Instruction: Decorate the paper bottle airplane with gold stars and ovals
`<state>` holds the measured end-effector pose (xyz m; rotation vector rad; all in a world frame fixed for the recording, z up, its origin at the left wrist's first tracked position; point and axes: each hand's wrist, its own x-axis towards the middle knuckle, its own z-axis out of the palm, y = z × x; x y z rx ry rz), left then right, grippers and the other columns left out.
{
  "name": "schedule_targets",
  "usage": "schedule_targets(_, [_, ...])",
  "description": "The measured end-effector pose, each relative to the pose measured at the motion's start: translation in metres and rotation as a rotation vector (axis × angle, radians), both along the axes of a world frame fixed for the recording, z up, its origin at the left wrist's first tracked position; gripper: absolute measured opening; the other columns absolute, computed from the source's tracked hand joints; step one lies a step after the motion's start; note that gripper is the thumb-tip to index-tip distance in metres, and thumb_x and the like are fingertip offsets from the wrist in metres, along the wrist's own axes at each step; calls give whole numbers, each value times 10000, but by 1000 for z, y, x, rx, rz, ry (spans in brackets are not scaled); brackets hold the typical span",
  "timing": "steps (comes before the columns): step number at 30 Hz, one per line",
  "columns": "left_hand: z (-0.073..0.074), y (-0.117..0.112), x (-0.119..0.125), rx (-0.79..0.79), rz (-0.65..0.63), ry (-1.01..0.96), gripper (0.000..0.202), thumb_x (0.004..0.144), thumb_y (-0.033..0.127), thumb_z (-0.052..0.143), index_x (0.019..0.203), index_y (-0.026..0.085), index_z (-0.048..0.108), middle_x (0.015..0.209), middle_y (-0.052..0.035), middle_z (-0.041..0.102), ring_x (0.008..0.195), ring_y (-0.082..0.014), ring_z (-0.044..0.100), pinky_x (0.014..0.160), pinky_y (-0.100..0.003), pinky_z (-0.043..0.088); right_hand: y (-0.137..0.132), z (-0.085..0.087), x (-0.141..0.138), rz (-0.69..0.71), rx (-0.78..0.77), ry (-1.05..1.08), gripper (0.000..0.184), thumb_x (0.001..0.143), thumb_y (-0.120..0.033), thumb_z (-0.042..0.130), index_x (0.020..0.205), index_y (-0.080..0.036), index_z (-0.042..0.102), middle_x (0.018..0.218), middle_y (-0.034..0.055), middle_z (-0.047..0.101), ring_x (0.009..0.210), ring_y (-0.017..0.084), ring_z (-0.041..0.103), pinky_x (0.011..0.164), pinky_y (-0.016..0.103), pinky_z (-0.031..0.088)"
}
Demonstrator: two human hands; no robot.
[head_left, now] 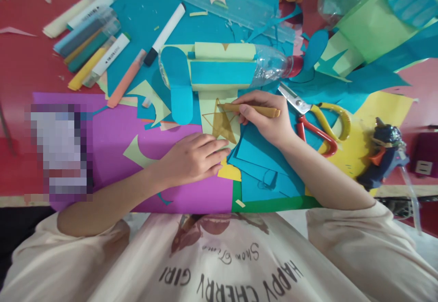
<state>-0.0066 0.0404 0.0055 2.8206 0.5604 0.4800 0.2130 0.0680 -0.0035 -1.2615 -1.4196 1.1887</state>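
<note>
In my right hand [265,117] is an ochre marker [255,109], its tip on a star drawing [223,126]. The star is outlined on a pale yellow-green paper [208,103], and its lower middle is filled with ochre. My left hand [193,159] lies flat, fingers stretched out, on the lower left edge of that paper. Just above sits a clear plastic bottle [270,66] on its side, with a red cap and wrapped in pale green and blue paper strips. A rounded blue paper strip [181,85] stands out across its left end.
Scissors [304,110] with yellow and red handles lie right of my right hand, beyond them a glue gun [385,156]. Several markers [92,37] lie upper left, with a white marker [169,28] nearer the bottle. Purple paper [112,133] and blue sheets [270,156] cover the red table [20,65].
</note>
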Motion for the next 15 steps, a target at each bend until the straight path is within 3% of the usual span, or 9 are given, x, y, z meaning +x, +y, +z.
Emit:
schedule_targets(11, [2, 1, 0, 40, -17, -32, 201, 977, 198, 502, 1105, 124, 639, 1156, -50, 718, 922, -193, 646, 828, -328, 520, 0, 5, 1, 52, 21, -13, 249, 790, -445, 704, 723, -205, 712, 616, -29, 647, 485, 73, 554, 482, 218, 470])
schedule_targets(15, [2, 1, 1, 39, -9, -29, 203, 984, 192, 484, 1099, 133, 640, 1151, -49, 721, 919, -184, 645, 829, -323, 519, -1, 2, 1, -6, 22, 47, 281, 799, -489, 699, 753, -212, 708, 611, -29, 641, 464, 77, 564, 454, 219, 482])
